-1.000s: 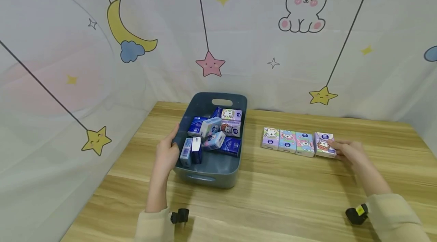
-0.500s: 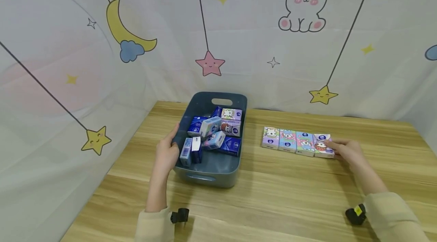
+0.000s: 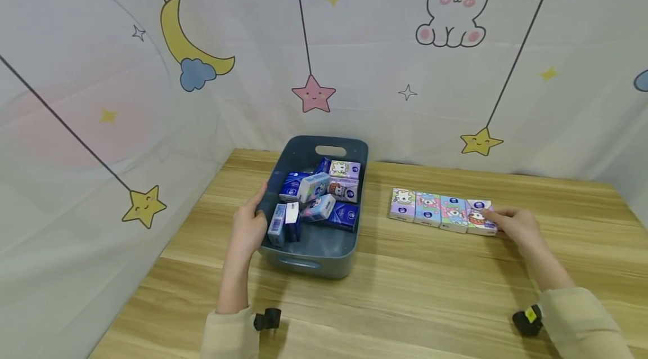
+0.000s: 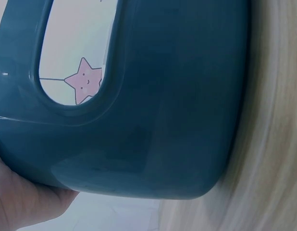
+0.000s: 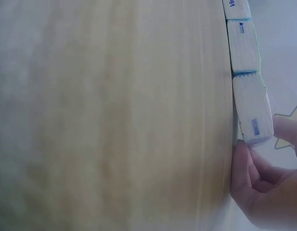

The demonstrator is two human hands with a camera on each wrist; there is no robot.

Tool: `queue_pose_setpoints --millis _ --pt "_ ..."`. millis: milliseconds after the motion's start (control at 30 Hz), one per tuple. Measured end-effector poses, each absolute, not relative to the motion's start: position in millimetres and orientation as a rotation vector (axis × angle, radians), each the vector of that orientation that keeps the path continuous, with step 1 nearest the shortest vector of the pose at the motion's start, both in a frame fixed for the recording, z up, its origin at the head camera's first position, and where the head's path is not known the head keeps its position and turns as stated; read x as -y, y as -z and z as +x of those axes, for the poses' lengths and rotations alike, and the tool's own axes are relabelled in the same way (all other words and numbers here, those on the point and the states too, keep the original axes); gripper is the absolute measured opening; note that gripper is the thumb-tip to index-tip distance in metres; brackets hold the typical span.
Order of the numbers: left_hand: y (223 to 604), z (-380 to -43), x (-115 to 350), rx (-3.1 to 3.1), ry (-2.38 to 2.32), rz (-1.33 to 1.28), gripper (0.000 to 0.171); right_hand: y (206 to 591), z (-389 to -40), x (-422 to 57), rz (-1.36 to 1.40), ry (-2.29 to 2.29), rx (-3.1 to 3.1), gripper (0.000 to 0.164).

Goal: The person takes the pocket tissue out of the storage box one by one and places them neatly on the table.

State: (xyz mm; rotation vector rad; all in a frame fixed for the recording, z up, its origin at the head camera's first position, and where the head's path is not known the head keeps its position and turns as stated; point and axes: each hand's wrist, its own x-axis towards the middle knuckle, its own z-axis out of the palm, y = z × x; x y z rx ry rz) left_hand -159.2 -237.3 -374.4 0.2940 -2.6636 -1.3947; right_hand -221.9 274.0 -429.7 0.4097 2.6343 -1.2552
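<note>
My left hand (image 3: 249,229) holds the left side of a dark blue-grey plastic basket (image 3: 324,267), its fingertips up at the rim. In the left wrist view, part of that hand (image 4: 28,199) lies against the basket's outer wall (image 4: 182,106). Far to the right, my right hand (image 3: 518,228) pinches the end of a purple tissue packet (image 3: 480,224), thumb and fingers on opposite faces. This packet lies at the right end of a row with a blue-pink packet (image 3: 453,215), another blue-pink one (image 3: 427,210) and a purple-green one (image 3: 402,205). The right wrist view shows fingers (image 5: 242,168) beneath the packet's end (image 5: 254,110).
Inside the basket several tissue packets lie jumbled, among them a dark blue one (image 3: 344,216) and a light blue one (image 3: 277,225). The wooden tabletop (image 3: 405,297) runs back to a hanging white cloth (image 3: 364,61) printed with stars and a rabbit.
My right hand has moved slightly left with the purple tissue packet, closing the gap to the rest of the row. The left hand and basket have stayed put.
</note>
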Motion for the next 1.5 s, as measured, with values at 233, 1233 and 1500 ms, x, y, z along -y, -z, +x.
queue_pose_setpoints --millis 233,1233,1500 --pt "376 -160 237 2.668 1.404 0.305 0.063 431 -220 -274 0.385 1.238 -2.654 0.071" --pt "375 -159 237 2.659 1.404 0.306 0.063 342 -209 -156 -0.402 0.888 -2.957 0.051" --pt "375 -159 236 2.667 1.406 0.312 0.064 312 -205 -71 -0.695 0.940 -2.956 0.042"
